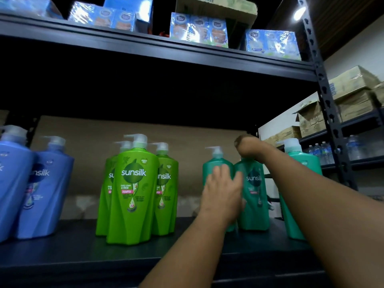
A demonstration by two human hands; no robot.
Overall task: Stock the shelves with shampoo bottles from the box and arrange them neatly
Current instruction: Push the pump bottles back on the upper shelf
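On the dark shelf (72,252) stand pump shampoo bottles in colour groups. Two blue bottles (44,190) are at the left, three light green bottles (133,192) in the middle, and teal bottles at the right. My right hand (248,145) grips the pump top of the middle teal bottle (254,196), which stands upright on the shelf. My left hand (222,190) lies with straight fingers against the side of that bottle and in front of the teal bottle behind it (216,161). A third teal bottle (295,163) stands at the far right, partly hidden by my right forearm.
The shelf above (145,48) holds blue wrapped packs (197,30) and a carton. A black upright post (328,113) bounds the shelf at the right. Beyond it another rack carries cardboard boxes (353,96) and water bottles (324,152). A brown board backs the shelf.
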